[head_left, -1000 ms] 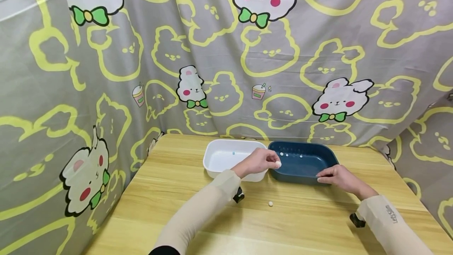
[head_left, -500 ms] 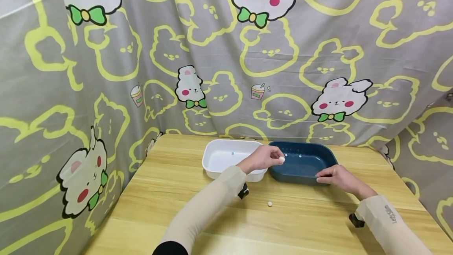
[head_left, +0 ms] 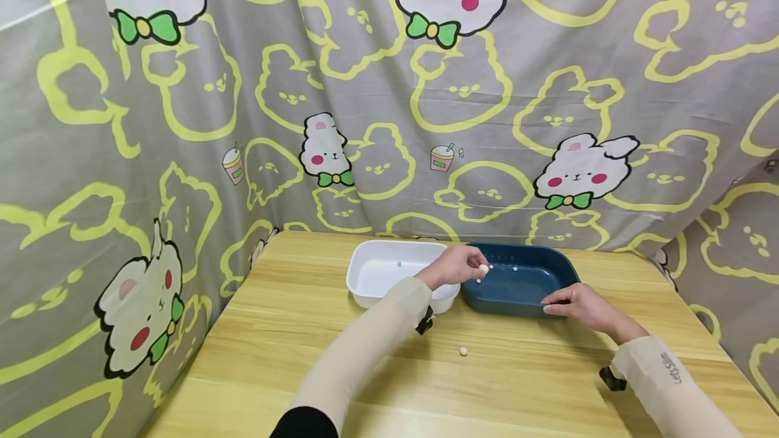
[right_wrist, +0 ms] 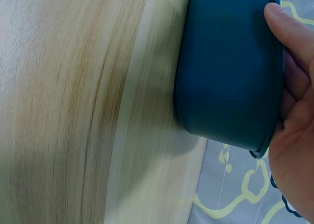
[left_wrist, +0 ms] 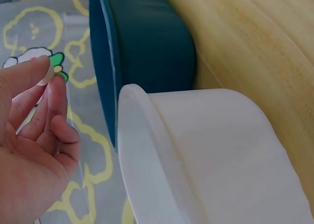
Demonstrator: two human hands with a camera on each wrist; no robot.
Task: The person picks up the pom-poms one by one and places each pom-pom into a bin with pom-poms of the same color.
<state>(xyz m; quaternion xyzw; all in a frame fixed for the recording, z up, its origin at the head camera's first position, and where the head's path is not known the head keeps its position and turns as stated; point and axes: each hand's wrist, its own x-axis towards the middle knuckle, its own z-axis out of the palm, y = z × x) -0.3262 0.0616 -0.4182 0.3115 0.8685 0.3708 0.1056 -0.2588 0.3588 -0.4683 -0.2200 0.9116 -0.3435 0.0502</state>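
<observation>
My left hand (head_left: 458, 264) is over the left end of the dark blue basin (head_left: 535, 306). Its thumb and fingers pinch a small white ball (left_wrist: 47, 76), which shows between the fingertips in the left wrist view. Several small white balls lie inside the basin, one of them (head_left: 514, 268) near the back wall and another (head_left: 478, 281) just below my left hand. At the basin's front right corner, my right hand (head_left: 583, 304) grips the rim, thumb on the near side in the right wrist view.
Left of the blue basin and touching it stands a white basin (head_left: 360, 293), holding a small light-blue piece (head_left: 399, 263). One white ball (head_left: 463, 351) lies on the wooden table (head_left: 274, 343) in front. A patterned curtain (head_left: 377, 86) hangs behind.
The left hand has moved a little right and away over the blue basin. A white ball now shows in the basin below that hand. The right hand stays on the rim.
</observation>
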